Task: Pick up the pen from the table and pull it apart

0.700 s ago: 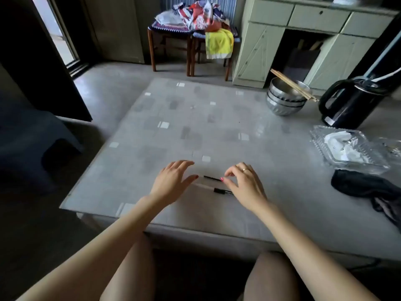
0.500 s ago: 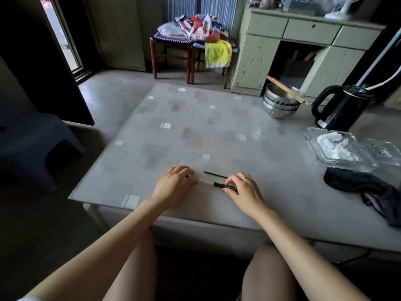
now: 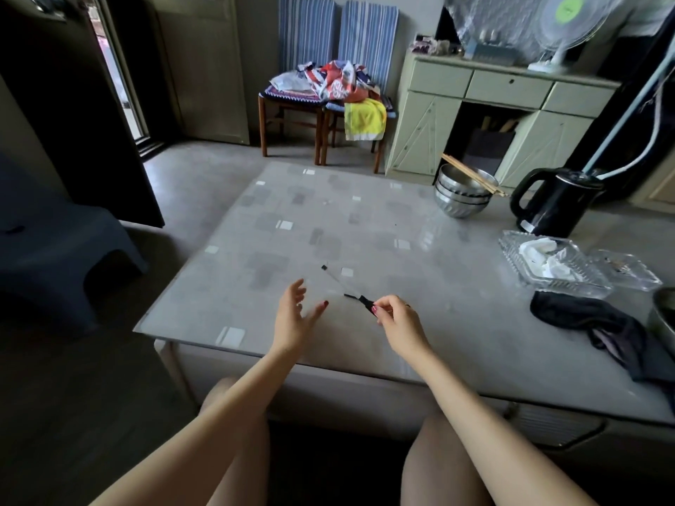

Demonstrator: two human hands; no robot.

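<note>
Slim pen with clear barrel, black ends, lifted, angled over table

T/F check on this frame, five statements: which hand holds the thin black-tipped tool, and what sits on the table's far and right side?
1. The right hand pinches the black end of the thin tool. True.
2. The left hand grips the tool too. False: its fingers are spread and hold nothing.
3. Chopsticks lie across the stacked steel bowls. True.
4. The black kettle stands left of the bowls. False: it stands to their right.
5. The dark cloth lies inside the clear glass dish. False: it lies on the table, nearer than the dish.
</note>
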